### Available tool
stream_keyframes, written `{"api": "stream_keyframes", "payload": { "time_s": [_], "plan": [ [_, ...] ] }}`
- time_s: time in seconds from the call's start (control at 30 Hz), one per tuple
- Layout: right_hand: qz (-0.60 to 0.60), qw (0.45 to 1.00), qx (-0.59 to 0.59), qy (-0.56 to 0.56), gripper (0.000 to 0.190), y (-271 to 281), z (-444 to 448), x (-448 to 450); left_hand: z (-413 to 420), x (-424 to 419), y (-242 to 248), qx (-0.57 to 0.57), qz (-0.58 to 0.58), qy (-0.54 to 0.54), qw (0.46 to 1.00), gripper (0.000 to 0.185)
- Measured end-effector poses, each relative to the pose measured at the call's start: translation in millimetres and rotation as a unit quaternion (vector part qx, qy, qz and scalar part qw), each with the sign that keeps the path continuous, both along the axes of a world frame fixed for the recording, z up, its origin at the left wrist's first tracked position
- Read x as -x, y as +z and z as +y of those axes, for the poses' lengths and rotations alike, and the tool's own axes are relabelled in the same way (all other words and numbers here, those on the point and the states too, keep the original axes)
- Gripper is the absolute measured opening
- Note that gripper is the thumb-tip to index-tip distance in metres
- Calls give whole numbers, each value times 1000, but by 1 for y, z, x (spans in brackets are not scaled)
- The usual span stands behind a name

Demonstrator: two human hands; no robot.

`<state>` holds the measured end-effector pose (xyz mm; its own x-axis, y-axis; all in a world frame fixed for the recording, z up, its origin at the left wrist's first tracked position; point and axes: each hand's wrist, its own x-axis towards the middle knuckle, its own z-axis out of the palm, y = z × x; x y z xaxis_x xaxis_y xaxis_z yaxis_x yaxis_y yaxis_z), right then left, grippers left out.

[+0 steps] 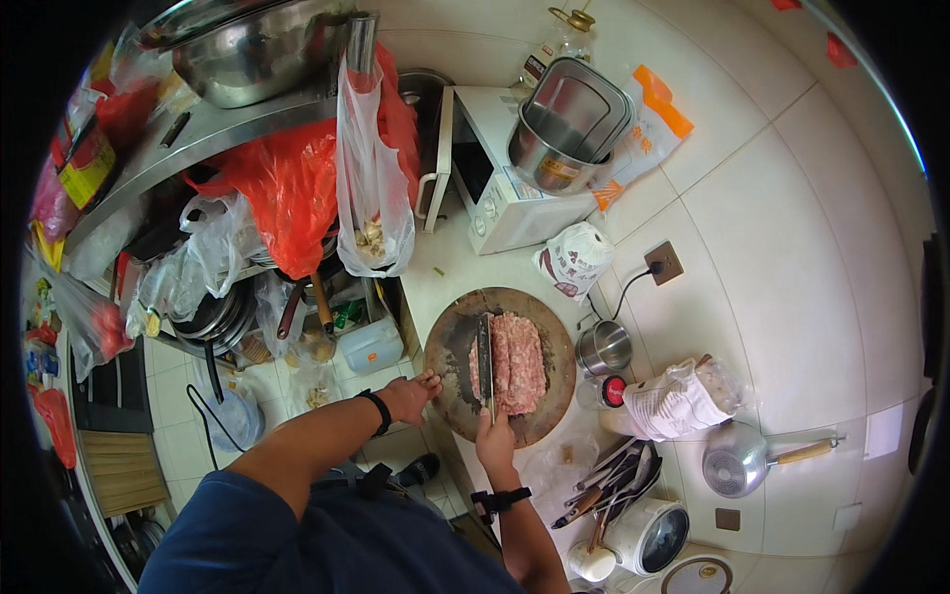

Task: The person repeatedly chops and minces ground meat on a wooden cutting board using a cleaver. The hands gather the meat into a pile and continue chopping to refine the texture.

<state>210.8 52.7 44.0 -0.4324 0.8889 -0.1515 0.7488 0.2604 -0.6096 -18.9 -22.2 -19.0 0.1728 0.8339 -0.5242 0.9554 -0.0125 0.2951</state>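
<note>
My right hand (pixel 496 438) grips the handle of a cleaver (pixel 485 360), whose dark blade is seen nearly edge-on. The blade stands in a slab of minced meat (pixel 523 364), with a narrow strip of meat on its left and the larger part on its right. The meat lies on a round wooden chopping board (pixel 453 334) on the counter. My left hand (pixel 415 395) rests its fingertips at the board's left rim, holding nothing. The blade hides part of the meat.
A white microwave (pixel 512 215) carrying steel pots, a cloth sack (pixel 575 260) and a steel cup (pixel 605 347) stand beyond and right of the board. A glass jar (pixel 594 392), utensils (pixel 612 479) and a rice cooker (pixel 647 536) are nearer. Bags hang from the left shelf (pixel 215 126).
</note>
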Motion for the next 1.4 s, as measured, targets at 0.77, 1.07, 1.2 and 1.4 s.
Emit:
{"api": "stream_keyframes", "payload": {
  "time_s": [0.77, 1.07, 1.2, 1.4],
  "plan": [
    [-30, 999, 20, 2, 50, -32, 17, -3, 6, 1, 8, 17, -30, 18, 999, 97],
    [-24, 999, 22, 7, 48, -16, 20, 9, -1, 0, -10, -18, -28, 34, 999, 95],
    [0, 1000, 8, -6, 48, -18, 14, 11, 2, 1, -5, -28, -40, 37, 998, 95],
    [-21, 1000, 14, 6, 47, -11, 16, 9, 4, 2, 8, 9, -37, 34, 999, 97]
  ]
}}
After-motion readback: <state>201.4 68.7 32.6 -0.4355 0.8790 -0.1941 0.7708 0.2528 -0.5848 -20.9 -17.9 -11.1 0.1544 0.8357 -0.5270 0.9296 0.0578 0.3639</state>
